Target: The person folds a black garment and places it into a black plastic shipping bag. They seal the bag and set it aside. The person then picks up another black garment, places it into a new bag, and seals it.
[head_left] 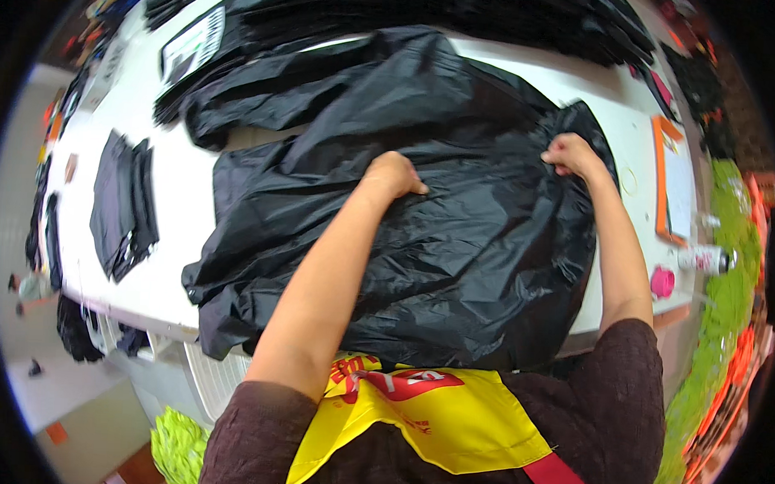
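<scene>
Black shiny garment (456, 244) spread over white table (184, 192), long axis toward person. Left hand (396, 174) curled, pressing centre; right hand (570, 154) pinching far right edge, nearer hem.

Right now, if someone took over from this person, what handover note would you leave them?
Left hand: pressed, fingers curled, on the middle of the black garment, seemingly bunching a fold.
Right hand: closed on the garment's right edge, pinching the fabric.
The thin, shiny garment lies spread but wrinkled across the white table, its near edge hanging over the table's front.
More black fabric lies behind it; a small stack of dark pieces sits to the left; an orange clipboard sits to the right.
Done: garment laid out.
Left: it is neither smoothed nor folded.
</scene>
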Motion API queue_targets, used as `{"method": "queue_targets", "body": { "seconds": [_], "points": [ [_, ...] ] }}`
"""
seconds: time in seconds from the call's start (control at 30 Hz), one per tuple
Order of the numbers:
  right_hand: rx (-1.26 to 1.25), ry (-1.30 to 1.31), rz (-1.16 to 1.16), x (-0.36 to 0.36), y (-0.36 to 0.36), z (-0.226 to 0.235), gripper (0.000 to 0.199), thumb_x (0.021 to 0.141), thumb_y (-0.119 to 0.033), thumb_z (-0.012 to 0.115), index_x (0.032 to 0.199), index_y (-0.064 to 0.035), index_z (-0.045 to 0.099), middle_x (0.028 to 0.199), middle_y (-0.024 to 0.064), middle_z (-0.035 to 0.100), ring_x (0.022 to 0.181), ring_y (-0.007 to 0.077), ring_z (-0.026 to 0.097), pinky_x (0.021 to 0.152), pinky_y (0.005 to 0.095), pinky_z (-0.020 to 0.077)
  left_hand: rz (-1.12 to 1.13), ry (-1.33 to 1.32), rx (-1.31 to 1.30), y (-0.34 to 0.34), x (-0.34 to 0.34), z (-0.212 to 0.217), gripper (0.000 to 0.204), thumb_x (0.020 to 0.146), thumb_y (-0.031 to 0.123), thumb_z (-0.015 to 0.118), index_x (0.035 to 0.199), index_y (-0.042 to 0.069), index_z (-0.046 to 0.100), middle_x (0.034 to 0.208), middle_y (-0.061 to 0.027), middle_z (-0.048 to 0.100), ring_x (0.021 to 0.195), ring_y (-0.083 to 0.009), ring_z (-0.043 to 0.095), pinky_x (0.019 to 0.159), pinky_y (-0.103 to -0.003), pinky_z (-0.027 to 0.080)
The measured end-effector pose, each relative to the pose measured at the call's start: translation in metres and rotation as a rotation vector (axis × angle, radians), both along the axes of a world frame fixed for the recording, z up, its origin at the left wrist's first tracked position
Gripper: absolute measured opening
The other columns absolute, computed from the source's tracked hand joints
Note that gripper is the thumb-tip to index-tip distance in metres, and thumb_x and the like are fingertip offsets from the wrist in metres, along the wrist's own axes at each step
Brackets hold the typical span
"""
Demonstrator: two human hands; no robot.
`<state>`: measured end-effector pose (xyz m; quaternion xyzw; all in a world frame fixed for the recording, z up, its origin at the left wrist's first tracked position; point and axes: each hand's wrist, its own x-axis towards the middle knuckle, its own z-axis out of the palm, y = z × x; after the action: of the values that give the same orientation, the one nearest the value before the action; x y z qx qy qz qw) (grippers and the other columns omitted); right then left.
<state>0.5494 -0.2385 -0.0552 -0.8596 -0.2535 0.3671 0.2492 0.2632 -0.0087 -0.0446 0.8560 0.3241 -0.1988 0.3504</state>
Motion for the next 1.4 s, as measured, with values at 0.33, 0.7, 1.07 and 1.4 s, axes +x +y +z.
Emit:
{"method": "queue_targets", "body": {
  "seconds": [0.33, 0.7, 1.07, 1.4],
  "points": [
    [-0.372, -0.88, 0.294, -0.079, 0.051, 0.044, 0.023, 0.072, -0.02, 0.071, 0.085, -0.004, 0.061, 0.089, 0.0168, 0.065, 0.087, 0.0341, 0.062, 0.071, 0.045, 0.0489, 0.051, -0.238, 0.004, -0.011, -0.059, -0.018, 0.045, 0.076, 0.048, 0.063, 0.099, 0.009, 0.067, 0.104, -0.0174, 0.063, 0.102, -0.0334, 0.058, 0.088, -0.04, 0.046],
    [0.464, -0.47, 0.803, -0.35, 0.169, 0.045, 0.041, 0.076, -0.022, 0.069, 0.11, -0.0013, 0.058, 0.11, 0.0159, 0.06, 0.105, 0.0311, 0.054, 0.09, 0.0372, 0.0434, 0.631, -0.235, 0.489, 0.188, -0.298, 0.014, 0.059, 0.074, 0.049, 0.067, 0.106, 0.0, 0.063, 0.102, -0.0217, 0.064, 0.097, -0.0336, 0.061, 0.085, -0.039, 0.046],
    [0.431, -0.561, 0.783, -0.382, 0.15, 0.011, 0.028, 0.068, -0.003, 0.067, 0.093, -0.0039, 0.056, 0.09, 0.0114, 0.056, 0.091, 0.0307, 0.055, 0.076, 0.0385, 0.047, 1.047, -1.334, -0.1, 0.285, -0.275, 0.086, 0.033, 0.079, 0.024, 0.069, 0.1, -0.001, 0.063, 0.085, -0.0093, 0.066, 0.071, -0.0176, 0.06, 0.068, -0.03, 0.047],
    [0.311, -0.434, 0.677, -0.412, 0.185, 0.02, 0.033, 0.079, -0.025, 0.067, 0.102, -0.0021, 0.062, 0.098, 0.0163, 0.058, 0.094, 0.0334, 0.054, 0.083, 0.0404, 0.0446, 0.483, -1.029, 0.654, 0.328, -0.29, 0.032, 0.059, 0.086, 0.033, 0.06, 0.132, 0.002, 0.041, 0.135, -0.0206, 0.042, 0.123, -0.0307, 0.042, 0.102, -0.037, 0.033]
  ]
}}
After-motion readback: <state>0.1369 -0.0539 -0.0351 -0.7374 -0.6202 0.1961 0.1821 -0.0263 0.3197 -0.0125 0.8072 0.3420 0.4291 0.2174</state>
